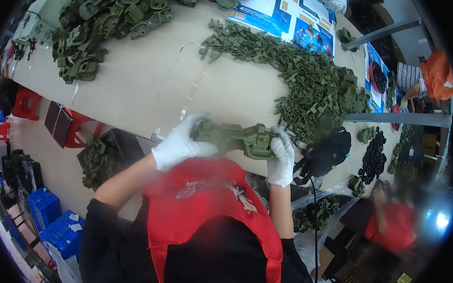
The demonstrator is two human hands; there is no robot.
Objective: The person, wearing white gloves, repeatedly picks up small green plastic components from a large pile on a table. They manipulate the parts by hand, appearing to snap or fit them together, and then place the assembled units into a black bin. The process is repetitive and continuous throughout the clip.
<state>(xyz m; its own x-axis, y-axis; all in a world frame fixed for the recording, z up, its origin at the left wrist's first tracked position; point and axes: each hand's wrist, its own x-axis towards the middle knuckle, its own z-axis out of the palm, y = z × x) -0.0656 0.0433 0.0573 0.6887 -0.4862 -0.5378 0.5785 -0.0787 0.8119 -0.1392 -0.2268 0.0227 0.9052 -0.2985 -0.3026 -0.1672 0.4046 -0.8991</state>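
Observation:
Both my hands wear white gloves and hold an olive-green moulded plastic body part between them, near the table's front edge. My left hand is closed round its left end, which is blurred. At the right end, my right hand grips with the fingers on top. The part looks like a toy vehicle body, with a raised block at its right. Beyond my right hand lies a wide heap of small green plastic pieces, which curves along the table.
More green body parts are piled at the far left. Blue printed sheets lie at the back. A black bag sits right of my hand, with a cable hanging below. Metal posts stick in from the right. Other people work there.

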